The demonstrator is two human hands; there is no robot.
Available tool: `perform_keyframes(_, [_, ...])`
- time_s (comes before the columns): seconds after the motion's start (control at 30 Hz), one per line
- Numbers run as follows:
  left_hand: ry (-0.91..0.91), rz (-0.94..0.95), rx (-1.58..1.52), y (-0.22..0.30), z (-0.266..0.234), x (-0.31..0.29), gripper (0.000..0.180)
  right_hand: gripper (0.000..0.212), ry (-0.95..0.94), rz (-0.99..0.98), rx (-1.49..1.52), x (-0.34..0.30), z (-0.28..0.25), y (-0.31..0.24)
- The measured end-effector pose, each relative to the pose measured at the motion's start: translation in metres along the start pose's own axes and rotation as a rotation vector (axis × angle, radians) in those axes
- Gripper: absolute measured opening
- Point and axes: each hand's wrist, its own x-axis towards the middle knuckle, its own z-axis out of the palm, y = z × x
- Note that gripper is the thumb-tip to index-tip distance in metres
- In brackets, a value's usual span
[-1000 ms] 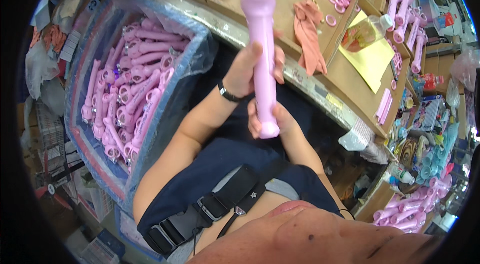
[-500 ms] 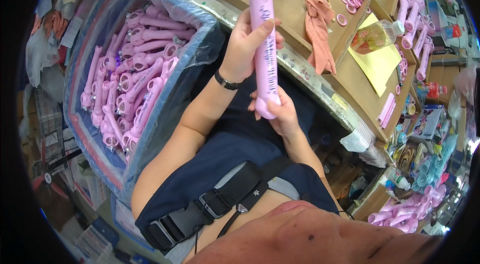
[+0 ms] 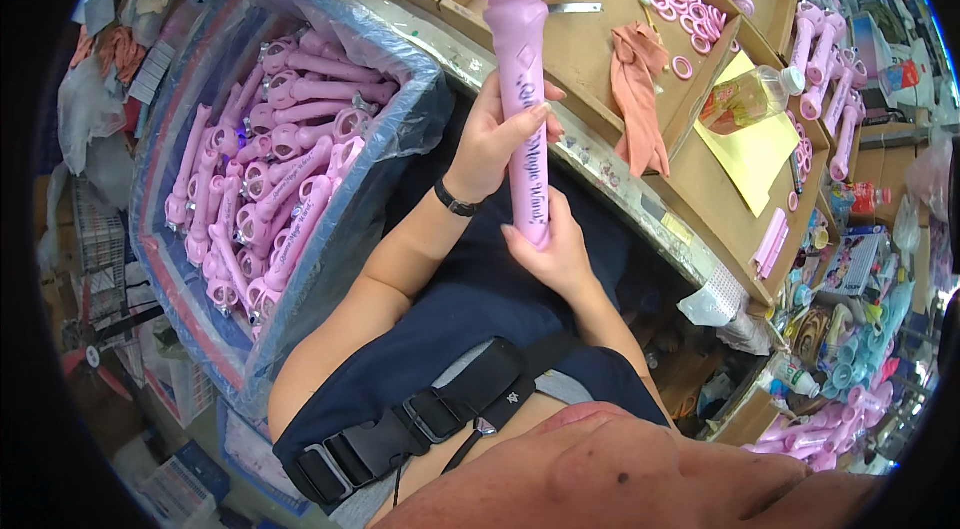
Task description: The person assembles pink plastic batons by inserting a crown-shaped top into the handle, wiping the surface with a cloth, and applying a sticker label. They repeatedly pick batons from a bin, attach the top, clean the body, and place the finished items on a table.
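Note:
A pink toy wand (image 3: 530,144) with dark lettering down its handle is held lengthwise in front of me. Its round head, with a clear window, points away over the workbench. My left hand (image 3: 490,141), with a black band on the wrist, is wrapped round the middle of the handle, thumb across the front. Lower down, my right hand (image 3: 555,247) closes round the handle's near end, its thumb at the tip; part of its fingers is hidden behind the wand.
To the left stands a large plastic-lined bin (image 3: 425,79) heaped with pink wands (image 3: 290,144). Cardboard trays (image 3: 700,184) on the bench hold pink rings (image 3: 680,9), an orange glove (image 3: 637,99), yellow paper (image 3: 745,159) and a bottle with amber liquid (image 3: 745,101). More wand parts lie at the right.
The wand has shifted slightly nearer, so more of its round head shows, and its lettering faces up more fully. My left hand is a little lower; my right hand has changed its hold on the end.

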Motion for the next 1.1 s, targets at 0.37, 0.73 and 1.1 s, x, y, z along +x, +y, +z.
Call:
perform_keyframes(0.37, [0.158, -0.163, -0.107, -0.026, -0.01, -0.013, 0.036, 0.059, 0.091, 0.063, -0.116, -0.018, 0.02, 0.036])
perform_keyframes(0.73, [-0.104, 0.055, -0.254, 0.01, 0.002, 0.049, 0.094, 0.055, -0.032, 0.139, 0.59, -0.045, -0.039, 0.012])
perform_keyframes(1.1, [-0.27, 0.689, 1.572, -0.079, -0.007, 0.03, 0.055, 0.037, 0.857, 0.097, 0.138, 0.082, -0.387, 0.013])
